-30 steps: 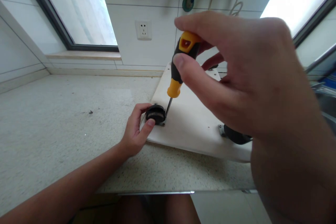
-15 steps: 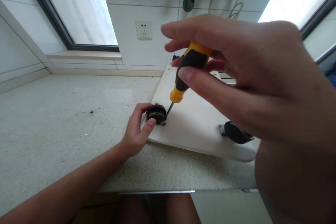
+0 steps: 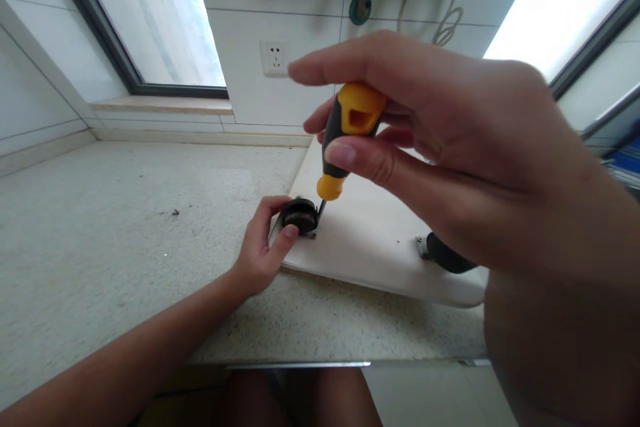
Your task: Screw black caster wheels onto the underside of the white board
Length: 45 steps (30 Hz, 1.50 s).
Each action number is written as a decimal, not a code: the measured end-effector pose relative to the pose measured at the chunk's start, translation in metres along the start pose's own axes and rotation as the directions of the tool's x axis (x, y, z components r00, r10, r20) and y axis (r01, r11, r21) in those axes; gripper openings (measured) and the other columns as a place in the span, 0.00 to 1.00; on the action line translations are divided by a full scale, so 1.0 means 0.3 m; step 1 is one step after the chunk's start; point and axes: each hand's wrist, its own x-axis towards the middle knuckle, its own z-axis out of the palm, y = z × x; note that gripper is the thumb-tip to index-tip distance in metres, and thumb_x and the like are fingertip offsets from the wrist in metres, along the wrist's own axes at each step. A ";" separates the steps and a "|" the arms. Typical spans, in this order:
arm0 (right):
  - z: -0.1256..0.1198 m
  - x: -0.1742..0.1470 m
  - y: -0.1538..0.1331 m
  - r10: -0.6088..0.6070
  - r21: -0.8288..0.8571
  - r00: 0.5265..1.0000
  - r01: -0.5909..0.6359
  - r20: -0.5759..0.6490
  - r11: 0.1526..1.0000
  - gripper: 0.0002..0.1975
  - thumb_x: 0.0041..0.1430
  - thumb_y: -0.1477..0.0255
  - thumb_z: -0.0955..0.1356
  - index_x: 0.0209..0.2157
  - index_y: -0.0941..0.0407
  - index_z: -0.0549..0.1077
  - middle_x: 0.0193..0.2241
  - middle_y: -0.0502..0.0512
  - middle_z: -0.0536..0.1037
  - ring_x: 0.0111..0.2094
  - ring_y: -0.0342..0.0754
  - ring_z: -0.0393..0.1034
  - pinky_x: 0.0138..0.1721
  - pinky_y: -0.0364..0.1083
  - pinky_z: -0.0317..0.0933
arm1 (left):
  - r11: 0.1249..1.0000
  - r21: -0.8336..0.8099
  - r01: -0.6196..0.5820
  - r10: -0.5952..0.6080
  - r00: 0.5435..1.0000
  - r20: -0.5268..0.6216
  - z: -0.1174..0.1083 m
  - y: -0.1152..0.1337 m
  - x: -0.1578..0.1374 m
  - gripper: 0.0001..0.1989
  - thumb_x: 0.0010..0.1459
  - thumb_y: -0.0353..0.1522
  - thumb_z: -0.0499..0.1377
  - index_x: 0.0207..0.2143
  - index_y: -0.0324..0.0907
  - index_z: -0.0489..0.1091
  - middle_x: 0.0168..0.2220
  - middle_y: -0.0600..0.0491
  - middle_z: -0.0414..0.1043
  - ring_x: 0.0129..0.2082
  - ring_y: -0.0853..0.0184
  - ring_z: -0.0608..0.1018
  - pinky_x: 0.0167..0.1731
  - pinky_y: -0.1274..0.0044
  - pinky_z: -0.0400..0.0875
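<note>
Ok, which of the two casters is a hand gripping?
The black caster at the near-left corner of the white board: the left hand grips it. The other caster, farther right, is partly hidden behind the right hand, which holds the screwdriver.

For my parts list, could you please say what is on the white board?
The left hand holds a caster; a second caster is partly covered. The right hand and screwdriver hide part of the board and anything there.

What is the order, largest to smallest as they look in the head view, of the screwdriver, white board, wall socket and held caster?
1. White board
2. Screwdriver
3. Wall socket and held caster: too alike to rank
</note>
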 end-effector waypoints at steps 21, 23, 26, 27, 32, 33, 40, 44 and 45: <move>0.024 0.028 0.002 0.065 -0.196 0.959 -0.122 -0.275 0.973 0.19 0.58 0.47 0.78 0.31 0.44 0.74 0.31 0.55 0.80 0.30 0.61 0.73 0.41 0.66 0.68 | 0.999 0.015 -0.031 0.031 1.000 -0.003 0.001 0.016 0.005 0.17 0.76 0.44 0.64 0.61 0.49 0.72 0.51 0.46 0.78 0.50 0.55 0.80 0.53 0.60 0.77; 0.042 0.033 0.022 0.022 -0.221 0.947 -0.097 -0.320 0.970 0.22 0.59 0.44 0.77 0.30 0.46 0.72 0.29 0.55 0.78 0.28 0.57 0.71 0.37 0.63 0.66 | 0.999 0.024 -0.027 0.027 1.000 -0.009 0.003 0.015 0.005 0.17 0.76 0.44 0.63 0.61 0.49 0.72 0.52 0.46 0.78 0.50 0.55 0.80 0.54 0.59 0.77; 0.049 0.024 0.035 0.009 -0.198 0.974 -0.056 -0.227 0.979 0.16 0.68 0.50 0.75 0.40 0.47 0.76 0.35 0.51 0.81 0.32 0.53 0.74 0.39 0.59 0.70 | 0.999 0.034 -0.025 0.025 1.000 -0.013 0.004 0.015 0.006 0.18 0.75 0.45 0.63 0.61 0.49 0.72 0.51 0.46 0.79 0.49 0.55 0.80 0.52 0.59 0.77; 0.046 0.018 0.033 0.000 -0.191 0.982 -0.037 -0.189 0.981 0.13 0.71 0.53 0.74 0.45 0.47 0.78 0.39 0.49 0.82 0.35 0.52 0.76 0.41 0.57 0.72 | 0.999 0.033 -0.024 0.025 1.000 -0.016 0.004 0.015 0.006 0.18 0.75 0.45 0.64 0.61 0.49 0.72 0.51 0.46 0.79 0.49 0.54 0.80 0.52 0.58 0.77; 0.014 -0.001 0.010 -0.007 -0.044 0.999 0.005 -0.042 0.999 0.18 0.73 0.67 0.71 0.61 0.42 0.76 0.56 0.48 0.82 0.52 0.53 0.81 0.42 0.52 0.78 | 1.000 0.013 -0.022 0.022 1.000 -0.020 0.004 0.012 0.004 0.19 0.75 0.45 0.64 0.61 0.49 0.72 0.50 0.46 0.79 0.48 0.54 0.81 0.51 0.59 0.78; 0.010 0.001 0.008 0.001 0.006 1.000 -0.001 -0.024 1.000 0.19 0.72 0.68 0.70 0.61 0.41 0.76 0.55 0.49 0.83 0.52 0.53 0.81 0.42 0.52 0.78 | 1.000 0.015 -0.022 0.023 1.000 -0.016 0.004 0.011 0.004 0.19 0.75 0.45 0.64 0.61 0.49 0.72 0.50 0.45 0.80 0.48 0.54 0.81 0.50 0.59 0.78; 0.008 0.022 0.011 0.020 0.020 1.000 -0.020 -0.017 1.000 0.08 0.67 0.63 0.74 0.47 0.41 0.77 0.43 0.50 0.85 0.38 0.54 0.80 0.39 0.55 0.76 | 0.998 0.048 -0.039 0.039 0.999 0.019 0.002 0.020 0.004 0.18 0.76 0.44 0.63 0.62 0.49 0.71 0.50 0.47 0.79 0.47 0.56 0.81 0.49 0.61 0.77; 0.027 0.028 0.036 0.031 -0.123 0.989 -0.048 -0.141 0.991 0.09 0.63 0.54 0.74 0.40 0.41 0.76 0.34 0.53 0.82 0.30 0.59 0.75 0.42 0.64 0.71 | 0.996 0.072 -0.057 0.055 0.998 0.025 -0.001 0.018 0.004 0.18 0.76 0.44 0.62 0.62 0.49 0.70 0.50 0.47 0.79 0.48 0.56 0.81 0.49 0.61 0.77; 0.035 0.030 0.045 0.035 -0.143 0.984 -0.061 -0.174 0.988 0.11 0.61 0.52 0.74 0.38 0.42 0.75 0.31 0.53 0.81 0.27 0.59 0.73 0.41 0.64 0.69 | 0.995 0.077 -0.059 0.057 0.998 0.026 -0.001 0.017 0.004 0.18 0.76 0.44 0.62 0.62 0.49 0.70 0.50 0.47 0.79 0.47 0.56 0.81 0.49 0.61 0.77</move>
